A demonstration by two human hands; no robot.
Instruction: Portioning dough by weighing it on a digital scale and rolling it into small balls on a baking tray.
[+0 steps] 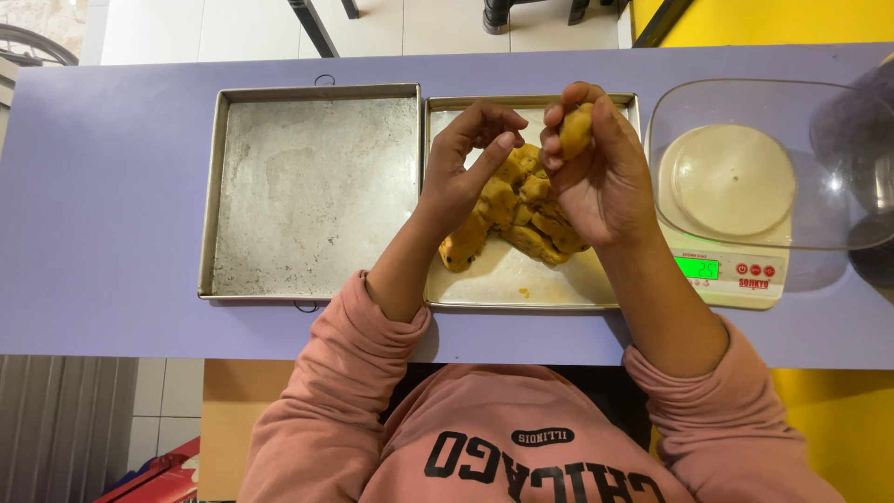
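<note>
My right hand (601, 172) pinched a small dough piece (576, 130) in its fingertips, raised above the right tray (521, 289). My left hand (466, 168) hovered beside it, fingers loosely curled, holding nothing. Below both lay the dough mass (507, 219), yellow-brown with dark specks. Left of it sat an empty floured tray (307, 186); right of it, a white kitchen scale (736, 275) with a green display carried a clear bowl (745, 168), all on a lilac table (102, 205).

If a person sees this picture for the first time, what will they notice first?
The right hand pinches a small yellow-brown dough ball above the heap of brown dough in the right metal baking tray. The left hand hovers beside it. The left tray is floured.
</note>
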